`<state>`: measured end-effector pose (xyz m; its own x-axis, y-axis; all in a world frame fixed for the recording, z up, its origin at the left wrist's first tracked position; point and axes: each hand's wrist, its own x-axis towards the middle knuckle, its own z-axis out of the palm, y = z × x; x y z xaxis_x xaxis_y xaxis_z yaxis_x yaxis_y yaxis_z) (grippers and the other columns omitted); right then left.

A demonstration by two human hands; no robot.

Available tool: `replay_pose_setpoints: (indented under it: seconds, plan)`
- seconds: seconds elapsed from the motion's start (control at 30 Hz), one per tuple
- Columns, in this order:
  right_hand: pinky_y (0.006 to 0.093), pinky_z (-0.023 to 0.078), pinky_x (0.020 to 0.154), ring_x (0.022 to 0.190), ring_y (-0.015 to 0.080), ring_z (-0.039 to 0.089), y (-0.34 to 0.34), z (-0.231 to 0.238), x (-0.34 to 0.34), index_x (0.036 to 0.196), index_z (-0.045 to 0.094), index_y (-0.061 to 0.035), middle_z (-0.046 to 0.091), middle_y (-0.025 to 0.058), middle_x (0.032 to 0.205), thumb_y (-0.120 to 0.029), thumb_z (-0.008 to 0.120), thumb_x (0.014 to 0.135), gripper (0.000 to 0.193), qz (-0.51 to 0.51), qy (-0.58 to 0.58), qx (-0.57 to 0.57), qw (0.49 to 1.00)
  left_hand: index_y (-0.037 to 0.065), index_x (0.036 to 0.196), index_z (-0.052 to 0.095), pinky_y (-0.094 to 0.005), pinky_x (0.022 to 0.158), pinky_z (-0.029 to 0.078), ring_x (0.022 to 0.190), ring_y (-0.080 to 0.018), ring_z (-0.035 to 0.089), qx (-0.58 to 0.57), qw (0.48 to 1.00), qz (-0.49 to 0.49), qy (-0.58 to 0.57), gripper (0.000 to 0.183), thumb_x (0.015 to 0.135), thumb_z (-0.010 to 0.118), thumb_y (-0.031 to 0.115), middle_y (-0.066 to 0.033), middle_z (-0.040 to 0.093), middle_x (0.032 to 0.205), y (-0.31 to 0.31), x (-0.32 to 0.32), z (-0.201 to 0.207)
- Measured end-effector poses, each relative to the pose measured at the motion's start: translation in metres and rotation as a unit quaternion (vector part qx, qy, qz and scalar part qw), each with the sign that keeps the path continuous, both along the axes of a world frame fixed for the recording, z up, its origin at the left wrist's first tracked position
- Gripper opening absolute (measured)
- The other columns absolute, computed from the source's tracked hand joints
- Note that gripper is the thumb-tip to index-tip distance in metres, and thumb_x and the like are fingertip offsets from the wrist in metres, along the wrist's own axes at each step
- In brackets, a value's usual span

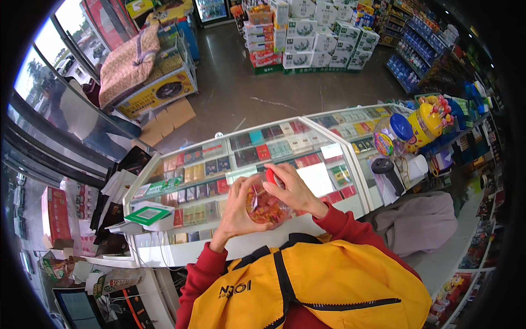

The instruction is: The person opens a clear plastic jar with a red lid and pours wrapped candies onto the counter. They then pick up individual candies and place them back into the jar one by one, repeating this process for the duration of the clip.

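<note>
- Jar (266, 207), clear and rounded, is before your chest, over the near side of the counter; whether its base rests there, you cannot tell.
- Left hand (241, 207): fingers and thumb curved about the jar's side, holding it.
- Right hand (295, 192): thumb and fingers closed round the red lid (270, 176).
- Handling, your judgement: looks like thin plastic, light to moderate with its red-and-yellow contents; walls likely slick, giving if you squeeze. Best hold: broad palm on the body, fingertips on the lid's rim.
- Counter (200, 252): glass-topped, small packs inside; likely hard and smooth, so set down gently.
- Scanner (387, 174) right, tub (424, 127) beyond, cartons (315, 41) farthest.
</note>
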<state>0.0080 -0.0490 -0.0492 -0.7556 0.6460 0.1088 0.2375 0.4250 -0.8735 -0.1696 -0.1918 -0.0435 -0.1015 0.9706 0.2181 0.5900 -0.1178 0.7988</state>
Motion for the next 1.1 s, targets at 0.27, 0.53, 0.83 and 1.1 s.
replay_pose_setpoints:
  seconds: [0.27, 0.53, 0.83, 1.1]
  plan:
    - [0.0382, 0.051, 0.102, 0.123, 0.0289, 0.058, 0.004, 0.007, -0.008, 0.137, 0.064, -0.0013, 0.058, 0.0147, 0.128, -0.029, 0.072, 0.095, 0.051, 0.055, 0.074, 0.032, 0.995, 0.011, 0.154, 0.043, -0.0531, 0.117, 0.040, 0.143, -0.0435, 0.042, -0.018, 0.998, -0.038, -0.047, 0.117, 0.052, 0.096, 0.036, -0.0220, 0.044, 0.149, 0.003, -0.017, -0.003]
    - [0.0340, 0.054, 0.095, 0.107, 0.0226, 0.067, 0.044, 0.041, 0.014, 0.119, 0.073, -0.0053, 0.066, 0.0074, 0.112, -0.020, 0.084, 0.086, 0.038, 0.247, 0.033, 0.007, 0.968, 0.012, 0.155, 0.042, -0.0532, 0.118, 0.039, 0.146, -0.0444, 0.040, 0.002, 0.993, -0.105, -0.051, 0.118, 0.053, 0.097, 0.036, -0.0225, 0.039, 0.154, -0.015, -0.017, -0.010]
    - [0.0293, 0.052, 0.071, 0.080, 0.0131, 0.062, 0.031, 0.057, 0.035, 0.095, 0.067, -0.0043, 0.064, 0.0025, 0.088, -0.013, 0.091, 0.078, 0.031, 0.310, -0.103, -0.116, 0.938, 0.015, 0.158, 0.039, -0.0542, 0.122, 0.031, 0.150, -0.0456, 0.031, -0.022, 0.963, -0.259, -0.075, 0.114, 0.061, 0.096, 0.033, -0.0227, 0.034, 0.158, -0.021, -0.007, -0.003]
    - [0.0313, 0.056, 0.080, 0.087, 0.0185, 0.068, 0.037, 0.064, 0.037, 0.105, 0.074, -0.0042, 0.067, 0.0046, 0.100, -0.013, 0.091, 0.081, 0.031, 0.354, -0.107, -0.082, 0.925, 0.015, 0.158, 0.036, -0.0548, 0.119, 0.030, 0.147, -0.0452, 0.033, 0.019, 0.961, -0.262, -0.082, 0.120, 0.057, 0.095, 0.038, -0.0226, 0.037, 0.154, -0.020, -0.003, -0.012]
